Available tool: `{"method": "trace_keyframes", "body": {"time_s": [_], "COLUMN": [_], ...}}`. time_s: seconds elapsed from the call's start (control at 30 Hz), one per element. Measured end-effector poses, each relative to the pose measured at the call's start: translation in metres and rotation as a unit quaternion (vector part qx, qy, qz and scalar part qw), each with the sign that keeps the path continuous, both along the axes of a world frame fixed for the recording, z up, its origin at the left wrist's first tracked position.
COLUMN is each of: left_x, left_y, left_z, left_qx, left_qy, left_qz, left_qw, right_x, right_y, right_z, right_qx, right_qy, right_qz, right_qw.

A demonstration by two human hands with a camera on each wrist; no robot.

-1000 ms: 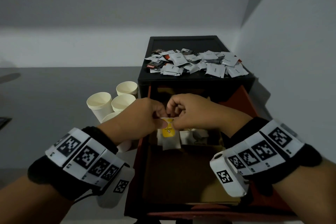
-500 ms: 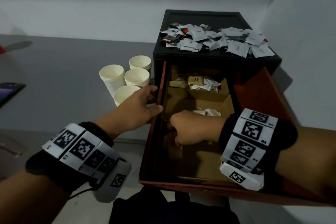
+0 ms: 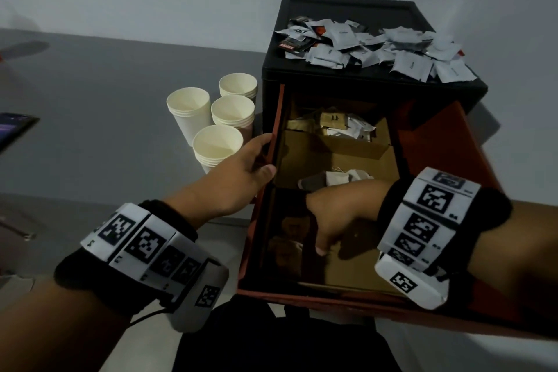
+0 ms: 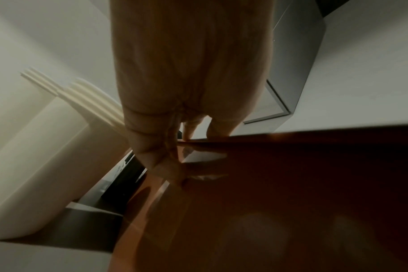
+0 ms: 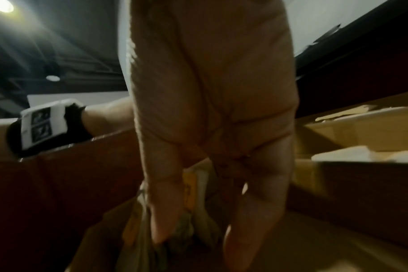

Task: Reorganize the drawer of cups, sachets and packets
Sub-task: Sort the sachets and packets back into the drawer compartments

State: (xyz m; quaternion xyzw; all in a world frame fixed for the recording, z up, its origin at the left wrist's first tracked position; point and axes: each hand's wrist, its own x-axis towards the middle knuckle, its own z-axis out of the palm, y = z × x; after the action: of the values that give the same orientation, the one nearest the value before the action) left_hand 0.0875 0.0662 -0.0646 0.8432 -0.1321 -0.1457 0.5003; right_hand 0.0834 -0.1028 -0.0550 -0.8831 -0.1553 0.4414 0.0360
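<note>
While the red drawer (image 3: 447,142) is standing pulled out of the matte black cabinet (image 3: 338,81), its glossy left wall is mirroring blurred shapes and its inside is showing stiff brown cardboard dividers (image 3: 341,148) forming box-like compartments. The left hand (image 3: 238,178) is resting against the outside of that left wall, fingers fairly straight with their tips at the rim and the thumb lying along the edge; it is grasping nothing else. The right hand (image 3: 335,217) is reaching down into the near compartment, fingers curled downward and pinching a bundle of thin, flat sachets (image 5: 193,198), pale paper with one yellow panel, seen in the right wrist view. In the head view that bundle is sitting in deep shadow under the knuckles and cannot be made out. White crumpled packets (image 3: 332,180) are lying in the middle compartment just beyond the right hand, and more tan and white ones (image 3: 338,127) are filling the far compartment, half hidden beneath the cabinet's overhang. A loose heap of glossy grey-white rectangular sachets (image 3: 377,48), with a few black and red ones, is spreading over the cabinet top. Four stacks of ribbed-rimmed cream paper cups (image 3: 217,127) are standing on the grey floor just left of the drawer, near the left hand. A dark phone (image 3: 15,130) is being cut off by the left edge of the picture.
</note>
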Motion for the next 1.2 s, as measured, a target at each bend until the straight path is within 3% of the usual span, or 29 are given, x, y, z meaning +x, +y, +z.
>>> {"method": "trace_keyframes", "body": {"time_s": [0.1, 0.2, 0.23, 0.33, 0.37, 0.43, 0.5, 0.63, 0.73, 1.0, 1.2], "left_x": [0.002, 0.002, 0.002, 0.002, 0.003, 0.004, 0.004, 0.004, 0.003, 0.001, 0.001], "left_y": [0.001, 0.002, 0.002, 0.002, 0.002, 0.003, 0.003, 0.004, 0.003, 0.004, 0.004], "left_z": [0.0, -0.001, -0.002, -0.002, -0.002, -0.002, -0.001, 0.0, 0.001, 0.001, 0.002], "left_qx": [0.002, -0.001, -0.003, -0.008, -0.008, -0.003, 0.003, 0.02, 0.023, 0.02, 0.033], "left_qy": [0.004, 0.01, 0.011, 0.02, 0.024, 0.027, 0.031, 0.04, 0.049, 0.049, 0.042], "left_qz": [0.001, 0.001, 0.0, -0.001, 0.0, 0.001, 0.001, 0.001, 0.006, 0.003, 0.007], "left_qw": [1.0, 1.0, 1.0, 1.0, 1.0, 1.0, 1.0, 0.999, 0.999, 0.999, 0.999], "right_x": [-0.004, -0.004, -0.002, 0.002, 0.003, 0.004, 0.002, -0.005, -0.009, -0.005, -0.002], "right_y": [0.008, 0.013, 0.013, 0.008, 0.007, 0.003, 0.0, 0.001, 0.006, -0.003, -0.004], "right_z": [-0.011, -0.017, -0.02, -0.023, -0.019, -0.016, -0.012, -0.007, -0.007, -0.003, 0.004], "right_qx": [-0.07, -0.097, -0.09, -0.003, 0.015, 0.021, -0.017, -0.051, -0.044, -0.004, 0.006], "right_qy": [0.004, 0.006, 0.014, 0.057, 0.058, 0.024, 0.002, 0.096, 0.089, 0.081, -0.032], "right_qz": [0.083, 0.095, 0.072, -0.102, -0.117, -0.078, 0.013, 0.139, 0.197, 0.199, 0.157], "right_qw": [0.994, 0.991, 0.993, 0.993, 0.991, 0.996, 1.0, 0.984, 0.975, 0.977, 0.987]}}
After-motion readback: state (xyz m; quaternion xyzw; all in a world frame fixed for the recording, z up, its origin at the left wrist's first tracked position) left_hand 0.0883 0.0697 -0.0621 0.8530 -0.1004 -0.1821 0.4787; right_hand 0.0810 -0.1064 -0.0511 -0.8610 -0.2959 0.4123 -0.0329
